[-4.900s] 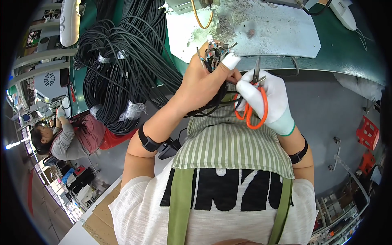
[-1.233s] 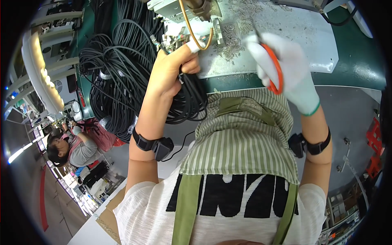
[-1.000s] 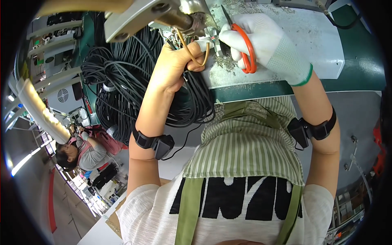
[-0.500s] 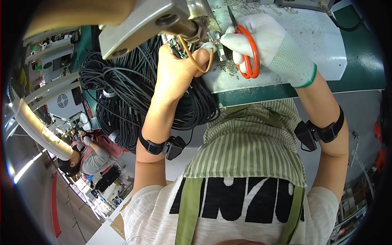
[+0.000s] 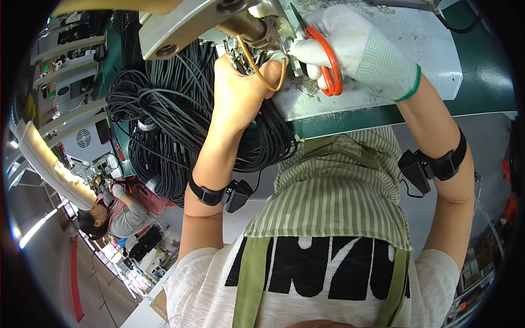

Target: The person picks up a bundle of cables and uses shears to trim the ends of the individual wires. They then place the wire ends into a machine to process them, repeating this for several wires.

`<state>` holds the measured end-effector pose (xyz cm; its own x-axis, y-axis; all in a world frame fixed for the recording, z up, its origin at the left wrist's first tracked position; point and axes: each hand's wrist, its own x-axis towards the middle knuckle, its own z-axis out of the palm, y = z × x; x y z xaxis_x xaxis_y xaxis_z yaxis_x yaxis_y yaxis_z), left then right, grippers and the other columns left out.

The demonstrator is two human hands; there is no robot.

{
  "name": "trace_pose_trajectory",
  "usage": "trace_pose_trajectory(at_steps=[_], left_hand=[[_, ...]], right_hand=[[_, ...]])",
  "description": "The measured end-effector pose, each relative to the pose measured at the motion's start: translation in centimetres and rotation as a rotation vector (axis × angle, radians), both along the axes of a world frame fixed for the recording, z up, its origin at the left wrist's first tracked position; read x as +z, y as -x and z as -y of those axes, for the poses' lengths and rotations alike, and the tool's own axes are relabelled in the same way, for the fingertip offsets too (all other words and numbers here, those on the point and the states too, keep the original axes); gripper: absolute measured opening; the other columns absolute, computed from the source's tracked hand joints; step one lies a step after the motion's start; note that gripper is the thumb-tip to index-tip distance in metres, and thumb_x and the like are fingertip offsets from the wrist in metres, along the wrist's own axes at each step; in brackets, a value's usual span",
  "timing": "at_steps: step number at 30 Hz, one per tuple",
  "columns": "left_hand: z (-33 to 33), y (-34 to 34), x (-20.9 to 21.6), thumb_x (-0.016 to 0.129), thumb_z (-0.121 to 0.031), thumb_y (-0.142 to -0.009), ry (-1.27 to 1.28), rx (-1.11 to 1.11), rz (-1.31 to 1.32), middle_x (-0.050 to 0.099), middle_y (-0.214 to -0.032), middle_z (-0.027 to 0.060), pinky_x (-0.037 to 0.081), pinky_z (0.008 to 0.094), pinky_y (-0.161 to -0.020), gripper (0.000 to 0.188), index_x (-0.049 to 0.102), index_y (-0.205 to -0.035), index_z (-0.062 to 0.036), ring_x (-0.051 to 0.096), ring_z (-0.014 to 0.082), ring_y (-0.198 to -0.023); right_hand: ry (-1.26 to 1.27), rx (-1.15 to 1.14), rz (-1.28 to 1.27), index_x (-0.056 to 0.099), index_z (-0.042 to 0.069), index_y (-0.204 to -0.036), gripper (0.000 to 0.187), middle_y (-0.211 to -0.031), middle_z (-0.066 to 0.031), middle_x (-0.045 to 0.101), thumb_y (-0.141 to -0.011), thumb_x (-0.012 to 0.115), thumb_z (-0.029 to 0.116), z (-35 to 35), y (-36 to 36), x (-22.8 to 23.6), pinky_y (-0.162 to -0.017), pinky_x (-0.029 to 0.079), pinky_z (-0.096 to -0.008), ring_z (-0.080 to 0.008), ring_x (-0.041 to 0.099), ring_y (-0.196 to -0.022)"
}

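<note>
My left hand, bare over its back, is closed around a bunch of cable ends with small metal and green tips. White covers a fingertip near the thumb. My right hand wears a white knitted glove with a green cuff. It holds scissors with red-orange handles, the dark blades pointing up and away. Its thumb and finger pinch beside a small metal piece close to the left hand; what lies between the fingertips is too small to make out. A brown curved tube hangs in front of the left hand.
A grey metal machine arm reaches over the hands. Coils of black cable lie on the green bench at left. Cut scraps litter the white sheet. Another person works at far left.
My right hand has moved slightly left and up with the scissors. The left hand keeps its grip on the cable ends and has shifted little.
</note>
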<state>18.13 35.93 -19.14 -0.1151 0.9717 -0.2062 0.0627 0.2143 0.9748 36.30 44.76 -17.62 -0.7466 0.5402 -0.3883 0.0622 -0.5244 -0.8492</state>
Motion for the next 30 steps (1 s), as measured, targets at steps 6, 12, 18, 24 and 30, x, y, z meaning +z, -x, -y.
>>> trace_pose_trajectory(at_steps=[6,12,18,24,30], left_hand=[[-0.2,-0.3,0.0,0.064,-0.005,-0.080,0.024,0.011,-0.008,0.051,-0.056,-0.0019,0.030,0.0208,-0.040,0.011,0.058,-0.071,-0.0010,0.043,0.0047,-0.045],[-0.2,-0.3,0.1,0.061,-0.003,-0.081,0.028,0.018,0.045,0.051,-0.062,0.0003,0.030,0.0216,-0.040,0.007,0.057,-0.087,-0.0001,0.042,0.0063,-0.046],[-0.6,-0.1,0.0,0.060,-0.001,-0.081,0.048,0.010,0.041,0.050,-0.060,0.0001,0.031,0.0219,-0.042,0.005,0.056,-0.085,-0.0004,0.042,0.0068,-0.047],[0.1,-0.2,0.3,0.058,0.000,-0.081,0.078,-0.016,0.112,0.050,-0.061,0.0011,0.032,0.0222,-0.042,0.003,0.054,-0.080,0.0001,0.043,0.0076,-0.049],[2.2,-1.3,0.2,0.057,-0.005,-0.085,0.075,0.235,0.252,0.052,-0.065,0.0035,0.035,0.0245,-0.043,0.008,0.054,-0.079,-0.0005,0.045,0.0101,-0.050]], right_hand=[[-0.139,0.047,0.075,0.062,0.000,-0.077,0.023,-0.058,-0.0054,0.058,-0.085,0.064,0.021,-0.3,-0.3,-1.5,-0.047,0.045,-0.0258,-0.0125,0.058,-0.052],[-0.221,-0.008,-0.063,0.062,0.000,-0.081,0.022,-0.058,-0.0040,0.057,-0.083,0.064,0.022,-0.2,-0.1,-3.2,-0.047,0.045,-0.0237,-0.0103,0.058,-0.053],[-0.348,0.055,-0.022,0.061,0.000,-0.080,0.020,-0.060,-0.0036,0.058,-0.084,0.064,0.019,-0.9,-0.3,-2.6,-0.047,0.045,-0.0229,-0.0092,0.057,-0.052],[-0.223,0.014,-0.003,0.061,0.000,-0.082,0.021,-0.062,-0.0033,0.058,-0.086,0.063,0.021,0.6,-0.5,-2.3,-0.047,0.045,-0.0231,-0.0084,0.055,-0.051],[-0.340,-0.114,-0.047,0.059,-0.001,-0.088,0.024,-0.060,-0.0024,0.056,-0.089,0.061,0.023,3.7,-0.8,-1.8,-0.047,0.044,-0.0229,-0.0082,0.054,-0.051]])
